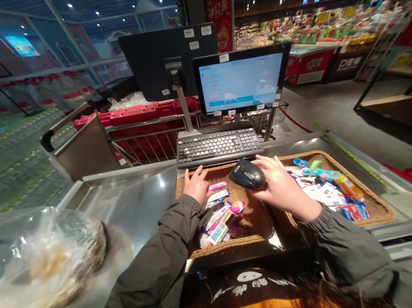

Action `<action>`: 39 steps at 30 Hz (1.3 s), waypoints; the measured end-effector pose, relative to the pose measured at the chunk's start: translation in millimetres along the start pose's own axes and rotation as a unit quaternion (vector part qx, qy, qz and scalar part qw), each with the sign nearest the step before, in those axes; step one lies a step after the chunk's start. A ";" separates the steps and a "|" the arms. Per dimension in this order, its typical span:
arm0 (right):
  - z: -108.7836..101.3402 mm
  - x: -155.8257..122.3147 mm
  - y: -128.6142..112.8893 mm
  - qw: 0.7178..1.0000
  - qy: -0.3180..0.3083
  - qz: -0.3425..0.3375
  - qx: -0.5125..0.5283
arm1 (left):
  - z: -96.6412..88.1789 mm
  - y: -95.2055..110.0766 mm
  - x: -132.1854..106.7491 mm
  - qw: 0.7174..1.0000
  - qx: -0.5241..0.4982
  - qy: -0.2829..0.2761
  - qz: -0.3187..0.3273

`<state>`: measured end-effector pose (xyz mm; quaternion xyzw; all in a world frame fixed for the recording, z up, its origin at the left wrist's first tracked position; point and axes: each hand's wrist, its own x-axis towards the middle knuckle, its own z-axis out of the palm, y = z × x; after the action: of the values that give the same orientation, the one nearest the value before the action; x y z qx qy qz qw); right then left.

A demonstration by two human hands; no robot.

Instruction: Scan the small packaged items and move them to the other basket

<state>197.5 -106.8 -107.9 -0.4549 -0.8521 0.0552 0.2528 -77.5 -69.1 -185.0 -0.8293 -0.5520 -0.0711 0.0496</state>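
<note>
One thing seems to be the work in hand: you are handling the black gadget (247,174) with your right hand (278,186). It could be a scanner or a computer mouse; I cannot tell which. It is up above the left basket (226,246), toward the side where the right basket (388,209) sits. Those two may be one basket with two parts.

To my mind, any move with the gadget calls for a steady wrist and a bit of care. The small packs (220,220) lie in a loose heap under and beside it, and a bump could make them slide. The back edge of the basket and the keyboard (218,145) are near too.

Now your grip. Your right hand is closed around one side of the gadget, with the thumb low and the fingers up behind it. I cannot tell how hard you squeeze, as some fingers are hidden. Your left hand (196,185) is open, with its fingers spread. It looks to hold nothing. It is over the back left corner of the left basket, just beside a pink pack (217,186). I cannot tell if it touches the pack or the basket edge. More packs (325,196) fill the right basket, past your right hand.
</note>
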 end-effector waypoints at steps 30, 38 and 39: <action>-62.7 -74.3 81.6 0.967 0.185 0.144 -0.101 | -2.0 122.0 50.4 0.970 -0.109 -0.066 0.207; -77.4 -98.3 109.3 0.959 0.196 0.172 -0.114 | 8.2 209.9 89.8 0.945 -0.114 -0.074 0.297; -79.1 -100.1 112.8 0.958 0.196 0.175 -0.112 | 11.4 220.7 93.8 0.941 -0.114 -0.073 0.310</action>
<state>365.8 -132.6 -114.1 -0.6242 -0.6936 -0.0877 0.3488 162.5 -67.2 -180.8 -0.9624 -0.2579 -0.0536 -0.0665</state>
